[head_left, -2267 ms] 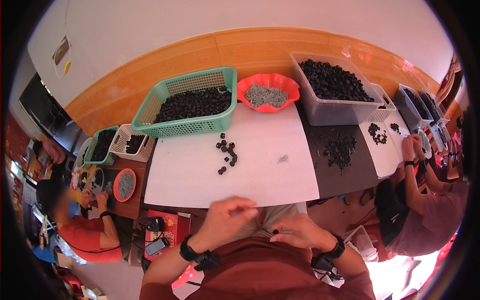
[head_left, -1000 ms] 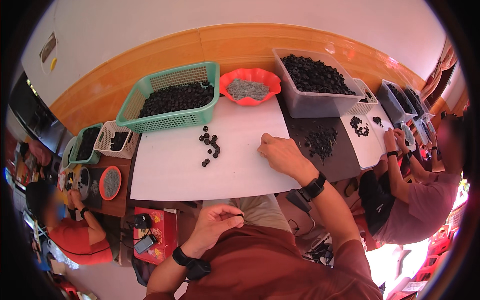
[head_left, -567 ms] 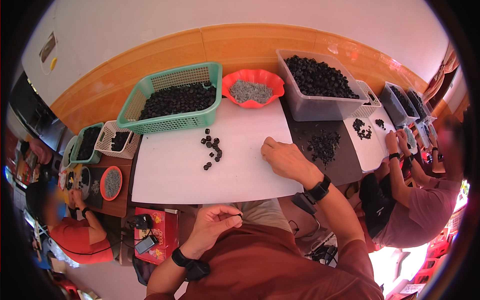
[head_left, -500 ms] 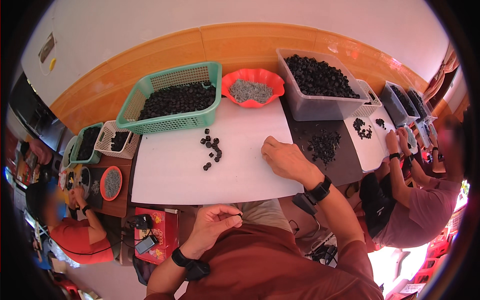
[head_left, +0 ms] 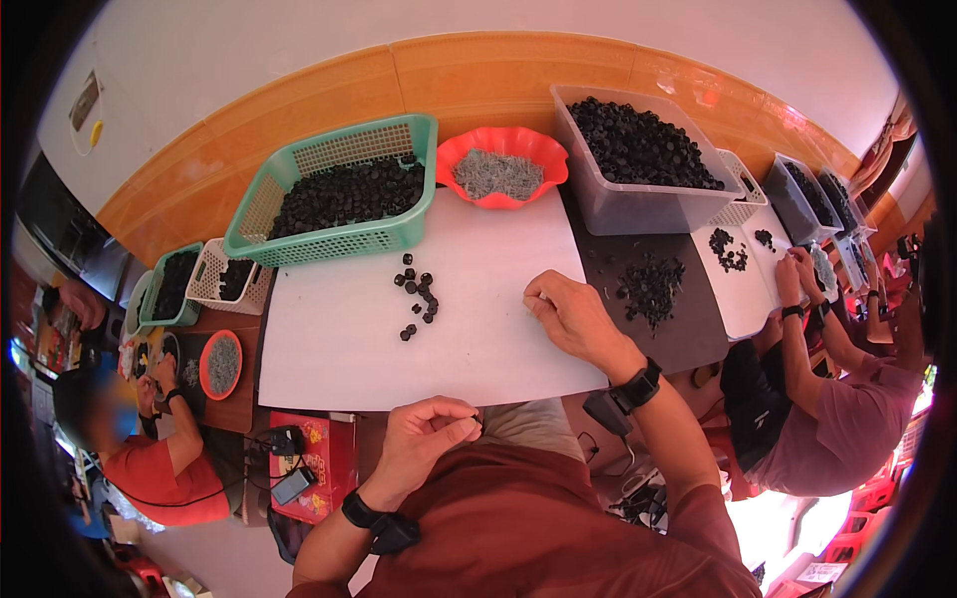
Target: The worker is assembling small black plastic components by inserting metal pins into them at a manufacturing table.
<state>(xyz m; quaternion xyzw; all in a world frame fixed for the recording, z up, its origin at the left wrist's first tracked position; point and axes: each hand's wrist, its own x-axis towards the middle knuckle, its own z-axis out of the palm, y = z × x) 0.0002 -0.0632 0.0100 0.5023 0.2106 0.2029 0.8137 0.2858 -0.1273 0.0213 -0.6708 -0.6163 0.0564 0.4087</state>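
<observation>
My left hand (head_left: 424,444) is held just off the near edge of the white sheet (head_left: 329,349), thumb and forefinger pinched on a small black plastic part (head_left: 478,418), mostly hidden by the fingertips. Over the right side of the sheet, my right hand (head_left: 578,319) has its fingers curled together; what they hold, if anything, is hidden. Several small black knob-like pieces (head_left: 424,289) lie loose on the sheet between the hands and the green basket (head_left: 339,249). Beside my right hand, a heap of small black parts (head_left: 650,289) rests on the dark board.
Black pieces fill the green basket and a clear grey bin (head_left: 648,209) along the wall. Between them stands a red scalloped bowl (head_left: 543,143) of thin grey pins. Co-workers sit at both sides, and a red box (head_left: 334,468) is below the table's left edge.
My left thumb and forefinger have closed further over the black part, so less of it shows. My right hand stays nearly in place, and the whole view has shifted slightly.
</observation>
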